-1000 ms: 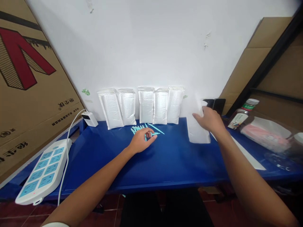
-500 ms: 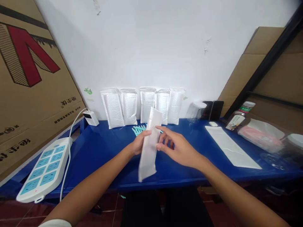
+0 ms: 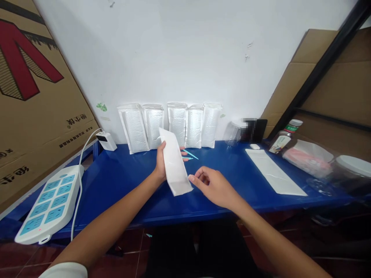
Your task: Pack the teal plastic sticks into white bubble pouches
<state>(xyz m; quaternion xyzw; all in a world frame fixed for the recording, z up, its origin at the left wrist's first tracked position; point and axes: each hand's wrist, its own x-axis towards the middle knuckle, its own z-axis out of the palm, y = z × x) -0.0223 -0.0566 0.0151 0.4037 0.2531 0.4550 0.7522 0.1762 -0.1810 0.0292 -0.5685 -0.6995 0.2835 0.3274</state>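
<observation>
My left hand (image 3: 161,162) is closed around a long white padded envelope (image 3: 176,164), thumb on its near face and fingertips showing past its far edge. The envelope is tilted above the table, top leaning left. My right hand (image 3: 213,185) is by its lower right corner, fingers loosely curled and apart from the thumb. The thumb tip is very close to the envelope's edge; I cannot tell whether they touch. Behind the left fingertips, thin teal strips (image 3: 191,154) lie on the table, partly hidden. Several silvery padded envelopes (image 3: 177,121) lean upright against the wall.
A flat white envelope (image 3: 275,172) lies on the blue table (image 3: 116,193) at right. Beyond it are a sauce bottle (image 3: 285,137), a bag with pink contents (image 3: 308,154) and clear jars (image 3: 233,133). A power strip (image 3: 48,204) with a white cable occupies the left, beside a large carton (image 3: 43,116).
The envelope has turned so its top leans left instead of right. My right hand has moved from its middle to its lower right corner. The view has shifted slightly.
</observation>
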